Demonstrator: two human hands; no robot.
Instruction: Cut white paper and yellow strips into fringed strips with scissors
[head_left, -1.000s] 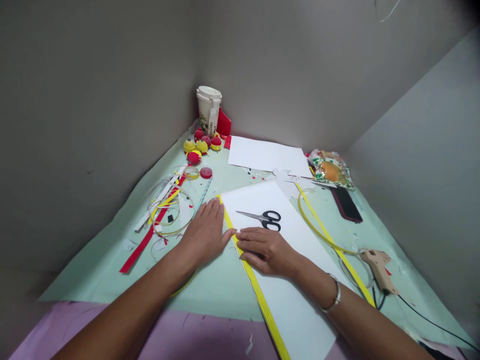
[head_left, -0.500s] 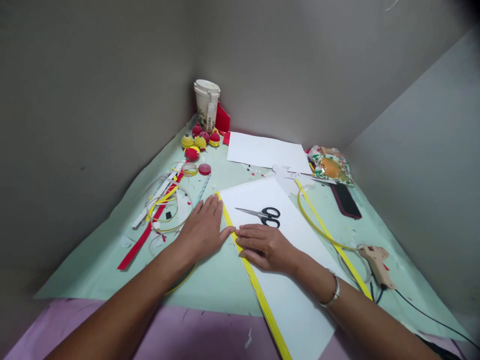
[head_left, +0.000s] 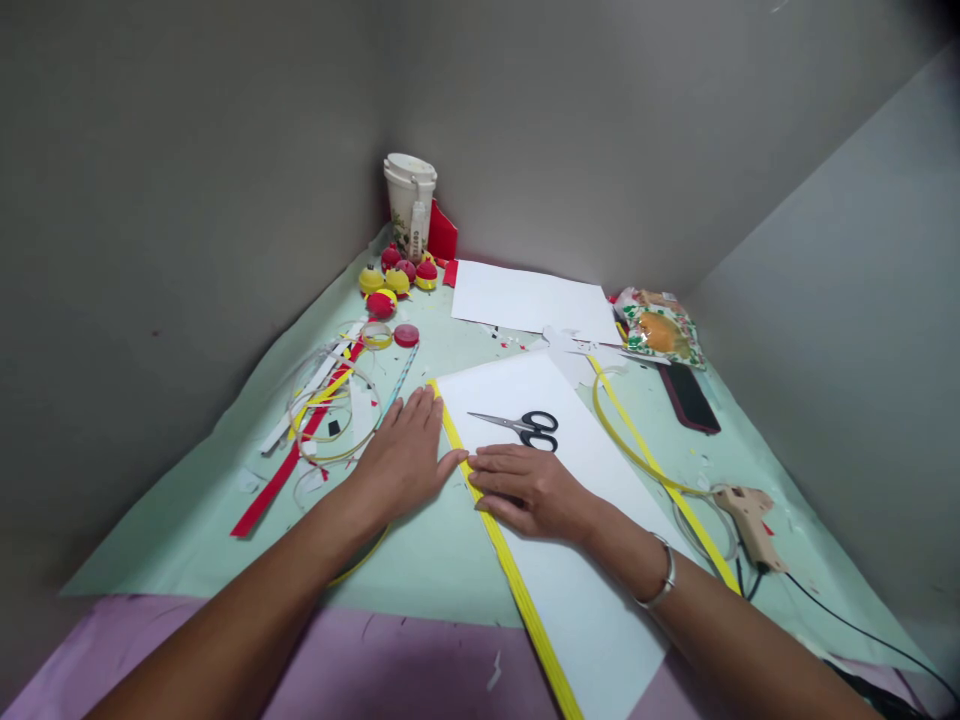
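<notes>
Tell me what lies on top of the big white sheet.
On the white sheet, black-handled scissors lie and the right hand rests flat beside the yellow strip. Anything under the palm is hidden.

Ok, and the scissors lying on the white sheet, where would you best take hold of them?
By the black handle loops, coming from above on the right. The scissors lie flat and closed on the white sheet, blades pointing left, loops just beyond the right hand, so that hand would probably reach them most easily.
</notes>
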